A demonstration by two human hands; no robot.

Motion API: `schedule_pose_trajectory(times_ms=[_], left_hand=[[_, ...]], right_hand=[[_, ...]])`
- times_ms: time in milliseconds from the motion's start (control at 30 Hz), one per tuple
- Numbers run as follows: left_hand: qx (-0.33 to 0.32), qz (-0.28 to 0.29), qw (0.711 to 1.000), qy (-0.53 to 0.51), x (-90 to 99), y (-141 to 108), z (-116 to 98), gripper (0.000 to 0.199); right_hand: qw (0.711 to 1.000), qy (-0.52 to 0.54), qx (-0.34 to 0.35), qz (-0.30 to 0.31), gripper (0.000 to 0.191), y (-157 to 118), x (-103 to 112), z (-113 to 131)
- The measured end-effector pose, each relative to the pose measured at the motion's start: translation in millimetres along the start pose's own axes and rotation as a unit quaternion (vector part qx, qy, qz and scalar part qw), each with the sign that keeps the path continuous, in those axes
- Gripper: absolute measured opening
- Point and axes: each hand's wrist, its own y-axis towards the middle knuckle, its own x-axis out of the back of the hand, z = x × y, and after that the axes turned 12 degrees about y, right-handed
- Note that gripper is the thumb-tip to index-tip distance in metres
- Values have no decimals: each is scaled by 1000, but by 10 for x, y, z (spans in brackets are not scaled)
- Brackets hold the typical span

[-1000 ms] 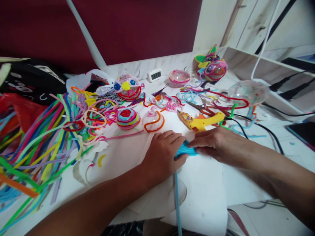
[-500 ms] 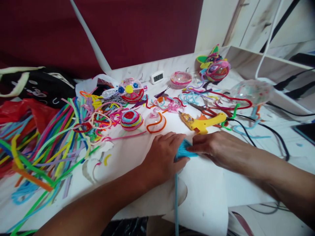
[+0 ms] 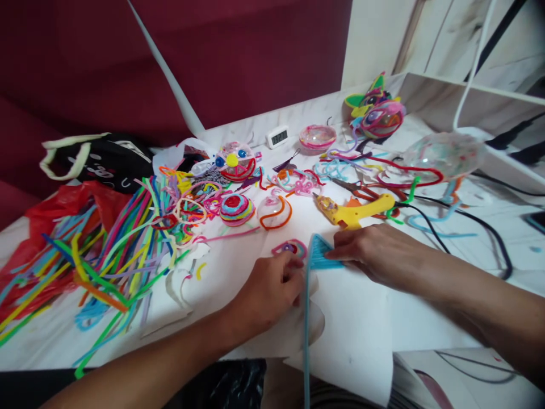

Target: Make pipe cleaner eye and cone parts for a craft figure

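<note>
My right hand (image 3: 360, 250) pinches the right side of a light-blue piece (image 3: 320, 254) wound from pipe cleaners, roughly triangular. From its left edge a long blue strand (image 3: 306, 335) hangs down past the table's front edge. Just left of the strand is my left hand (image 3: 276, 287), apart from the blue piece, with its fingers curled; whether anything is between them is hidden. Beyond its fingertips a small pink and purple looped piece (image 3: 290, 247) lies on the white paper (image 3: 353, 324). A yellow glue gun (image 3: 357, 211) rests just behind my right hand.
Colourful pipe cleaners (image 3: 128, 244) spread over the left side. Decorated clear balls (image 3: 275, 212), a striped round piece (image 3: 237, 209), scissors (image 3: 361, 190) and a small digital clock (image 3: 276, 137) sit farther back. Black cables (image 3: 477, 224) run at the right.
My left hand has let go of the blue piece and moved left and down. The pink and purple piece now shows. The view has shifted slightly.
</note>
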Motion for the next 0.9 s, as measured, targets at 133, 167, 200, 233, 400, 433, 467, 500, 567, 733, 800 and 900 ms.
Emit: schedule_pose_trajectory(times_ms=[133,167,200,233,400,433,467,500,567,733,800,900], left_hand=[[75,32,995,-61,-50,25,-52,14],[94,45,991,-82,-57,39,-71,13],[108,54,988,-100,-62,52,-90,12],[119,61,984,-116,-67,63,-106,10],[131,75,973,-172,-87,84,-130,11],[132,76,972,-177,-92,84,-127,12],[134,76,972,-179,-96,84,-125,12],[136,75,971,-180,-99,83,-125,12],[139,68,971,-184,-106,81,-135,12],[154,47,970,-184,-125,75,-187,10],[155,39,971,-180,-135,75,-197,11],[158,31,971,-177,-146,79,-205,12]], right_hand=[[1000,-1,-15,15,23,8,37,42],[1000,-3,-19,18,23,9,44,50],[1000,-5,-23,21,23,9,50,56],[999,-7,-26,23,24,9,55,61],[1000,-14,-21,18,25,5,65,74],[1000,-13,-19,15,25,4,65,75],[1000,-12,-17,14,25,4,65,76],[1000,-11,-16,13,25,3,65,77],[1000,-10,-16,9,25,-2,67,79],[999,-11,-30,15,24,-15,79,91],[999,-9,-37,22,24,-16,84,98],[999,-6,-45,26,23,-8,86,102]])
